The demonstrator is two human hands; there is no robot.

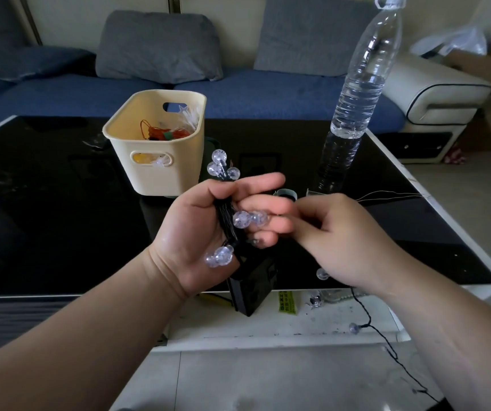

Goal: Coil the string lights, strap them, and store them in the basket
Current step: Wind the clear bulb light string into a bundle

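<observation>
Basket (pixel 155 173) stands on the black tabletop (pixel 45 203), beyond the hands, with other items already inside. Left hand (pixel 205 232) holds the string lights (pixel 241 218) as a part-wound bundle above the near edge, fingers (pixel 268 203) curled round it. Right hand (pixel 345 241) meets it, fingers curled, seemingly pinching the strand. A loose tail (pixel 353 328) trails floorward. Coiling looks under way; the next move calls for winding in that tail before strapping.

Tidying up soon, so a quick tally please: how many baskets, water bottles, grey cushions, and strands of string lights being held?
basket: 1
water bottle: 1
grey cushions: 2
string lights being held: 1
Total: 5
</observation>
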